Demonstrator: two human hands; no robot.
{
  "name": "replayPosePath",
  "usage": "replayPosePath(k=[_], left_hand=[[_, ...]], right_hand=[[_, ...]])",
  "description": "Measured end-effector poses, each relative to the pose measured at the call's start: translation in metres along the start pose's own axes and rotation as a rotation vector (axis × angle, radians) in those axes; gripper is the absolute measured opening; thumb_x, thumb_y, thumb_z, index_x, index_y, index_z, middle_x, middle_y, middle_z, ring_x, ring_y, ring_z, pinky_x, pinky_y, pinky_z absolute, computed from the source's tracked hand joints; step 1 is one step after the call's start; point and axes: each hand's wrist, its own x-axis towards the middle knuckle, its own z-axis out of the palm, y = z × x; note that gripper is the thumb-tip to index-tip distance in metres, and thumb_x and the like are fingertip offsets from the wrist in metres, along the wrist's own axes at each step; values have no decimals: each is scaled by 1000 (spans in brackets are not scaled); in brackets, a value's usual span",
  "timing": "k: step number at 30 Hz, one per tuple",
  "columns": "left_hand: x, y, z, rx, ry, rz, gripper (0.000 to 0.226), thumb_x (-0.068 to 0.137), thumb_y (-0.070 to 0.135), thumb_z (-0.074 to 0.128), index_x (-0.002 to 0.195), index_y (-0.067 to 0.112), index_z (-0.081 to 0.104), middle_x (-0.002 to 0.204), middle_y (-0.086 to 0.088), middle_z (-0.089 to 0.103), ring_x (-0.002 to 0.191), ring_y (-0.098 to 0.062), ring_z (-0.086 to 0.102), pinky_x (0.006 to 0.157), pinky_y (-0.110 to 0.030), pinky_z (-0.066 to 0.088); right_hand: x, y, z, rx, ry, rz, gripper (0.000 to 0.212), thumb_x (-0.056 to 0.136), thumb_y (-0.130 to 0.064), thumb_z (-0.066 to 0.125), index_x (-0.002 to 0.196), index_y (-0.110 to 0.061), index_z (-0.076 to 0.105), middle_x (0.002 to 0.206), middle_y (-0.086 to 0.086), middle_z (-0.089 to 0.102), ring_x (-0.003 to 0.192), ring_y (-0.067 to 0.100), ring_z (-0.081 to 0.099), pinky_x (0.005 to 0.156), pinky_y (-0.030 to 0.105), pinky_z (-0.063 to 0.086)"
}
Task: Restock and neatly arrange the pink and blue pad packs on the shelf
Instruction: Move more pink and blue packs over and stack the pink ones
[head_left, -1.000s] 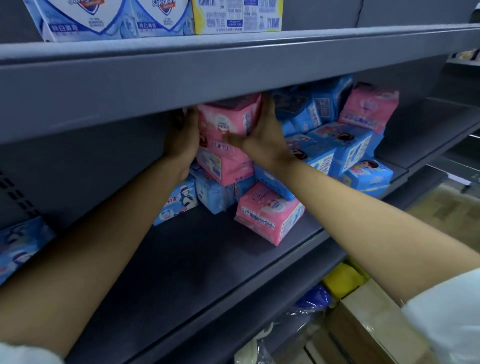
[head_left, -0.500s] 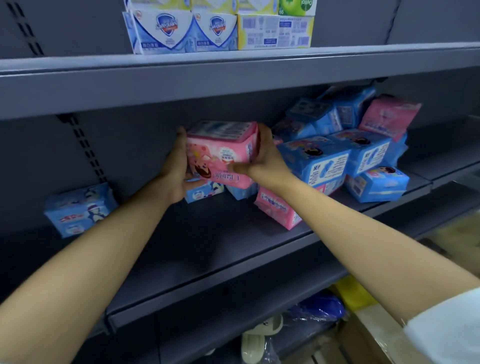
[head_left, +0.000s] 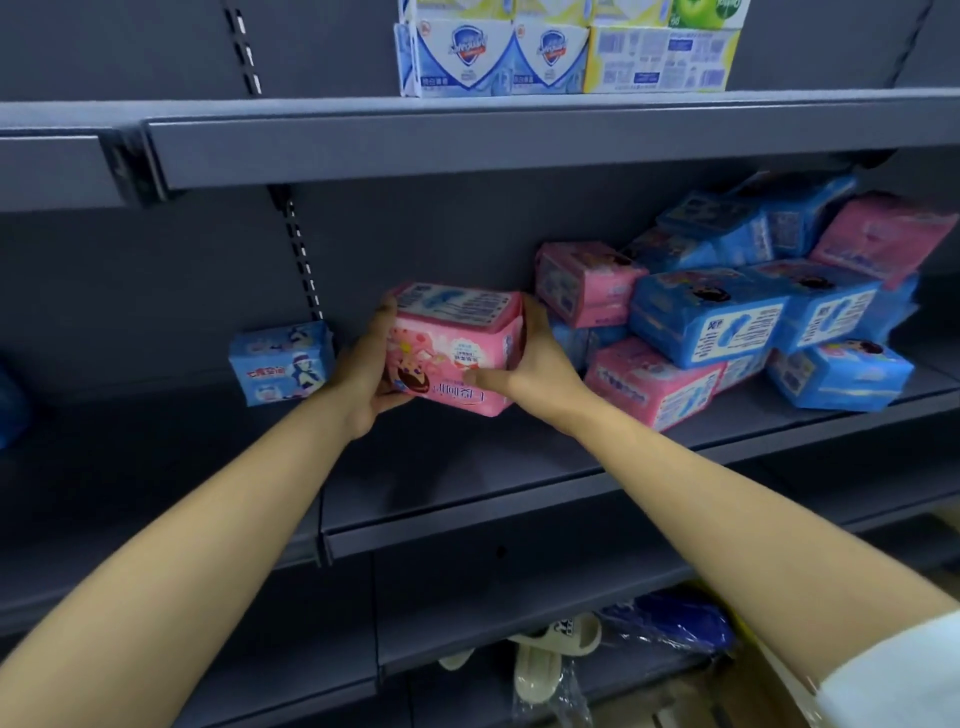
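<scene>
Both hands hold one pink pad pack just above the grey middle shelf. My left hand grips its left end and my right hand grips its right end, thumb across the front. To the right lies a loose heap of blue pad packs and pink pad packs, some tilted. A single blue pack stands upright at the left, against the back wall.
Soap boxes stand on the upper shelf, whose front edge overhangs the work area. The lowest shelf holds white slippers in plastic and a blue bag. A slotted upright runs down the back wall.
Both hands have lifted the pink pack out of the heap and carried it left and forward, away from the pile. The view has pulled back and tilted up.
</scene>
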Motion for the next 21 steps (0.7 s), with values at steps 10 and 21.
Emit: replayPosePath(k=[10, 21], left_hand=[[1, 0, -70, -41, -55, -101, 49, 85, 69, 47, 104, 25, 56, 105, -10, 58, 102, -30, 57, 98, -51, 46], [5, -19, -133, -283, -109, -190, 37, 88, 44, 61, 115, 18, 61, 110, -11, 68, 102, -26, 65, 74, -42, 60]], right_hand=[[-6, -22, 68, -49, 26, -87, 87, 62, -22, 87, 128, -30, 31, 121, -13, 52, 109, 1, 53, 89, 15, 45], [-7, -30, 117, -55, -199, -66, 78, 64, -44, 81, 126, -48, 34, 132, -8, 49, 123, 4, 48, 101, 29, 45]])
